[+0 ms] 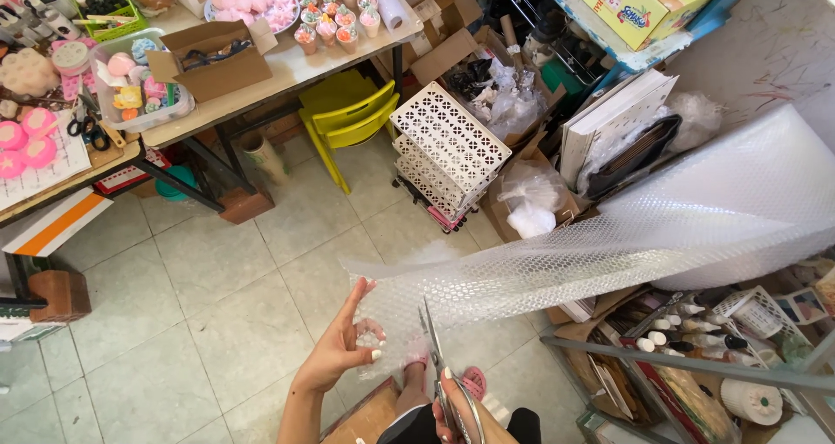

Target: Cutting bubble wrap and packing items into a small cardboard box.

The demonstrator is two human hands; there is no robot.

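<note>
A long sheet of clear bubble wrap (609, 244) runs from a big roll (748, 192) at the right toward me. My left hand (344, 348) pinches the sheet's loose left edge between thumb and fingers, index finger pointing up. My right hand (465, 413) grips a pair of metal scissors (435, 357); the blades point up and meet the lower edge of the wrap. My foot in a pink sandal shows through the plastic below.
A work table (287, 74) at the upper left carries cardboard boxes, trays of pink items and small cups. A yellow stool (348, 113) stands beneath it. White lattice baskets (444, 153), bags and boxes crowd the middle; a shelf of bottles (687, 331) is at the right.
</note>
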